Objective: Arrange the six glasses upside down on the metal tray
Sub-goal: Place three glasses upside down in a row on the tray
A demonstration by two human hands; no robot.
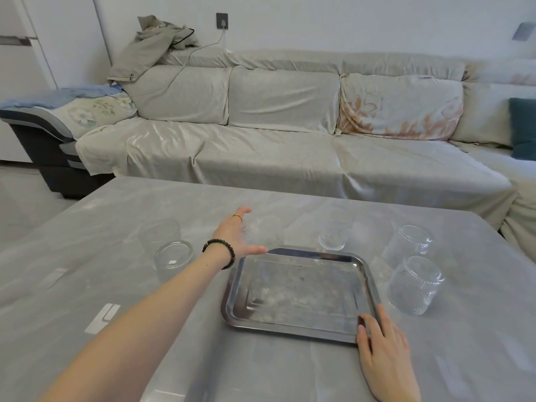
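Note:
An empty square metal tray (301,323) lies on the grey table. Several clear glasses stand around it: two at the left (173,258) (161,232), one behind the tray's far left corner (268,229), one behind its far right (333,232), two at the right (413,242) (416,284). My left hand (236,236) is stretched out with fingers apart, just left of the far-left glass, holding nothing. My right hand (383,352) rests flat on the tray's near right corner.
The grey table (87,285) carries white tape marks at the left. A long covered sofa (290,140) runs behind the table's far edge, with a jacket and a cable on its back. A dark teal cushion (523,129) sits at the far right.

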